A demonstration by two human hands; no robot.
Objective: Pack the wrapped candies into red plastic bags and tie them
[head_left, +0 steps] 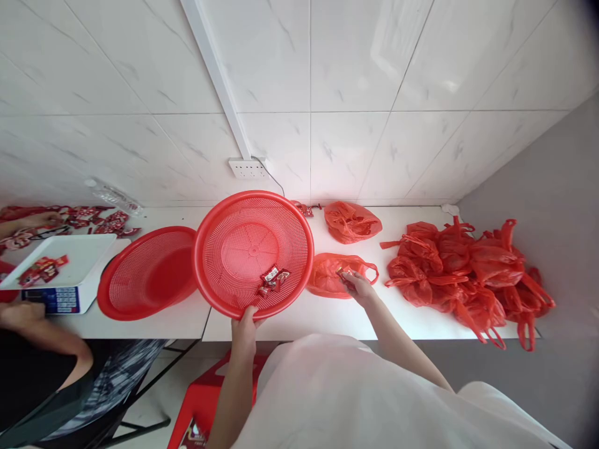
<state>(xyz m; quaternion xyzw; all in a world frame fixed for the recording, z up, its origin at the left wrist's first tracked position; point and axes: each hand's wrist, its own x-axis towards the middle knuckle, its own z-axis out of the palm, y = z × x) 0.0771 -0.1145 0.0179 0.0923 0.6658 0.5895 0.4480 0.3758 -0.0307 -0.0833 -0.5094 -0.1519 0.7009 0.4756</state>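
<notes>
My left hand (244, 326) grips the near rim of a round red plastic basket (219, 249) and holds it tilted up toward me. Several small red wrapped candies (273, 279) lie at its lower inside edge. To the right, my right hand (356, 284) is closed on a few red wrapped candies at the mouth of a red plastic bag (327, 274) lying on the white table (327, 318).
A second red basket (147, 274) lies left of the first. Further left a white scale (60, 268) carries candies, with another person's hands (21, 312) around it. A tied red bag (350, 221) and a pile of red bags (472, 268) sit right. A wall socket (247, 167) is behind.
</notes>
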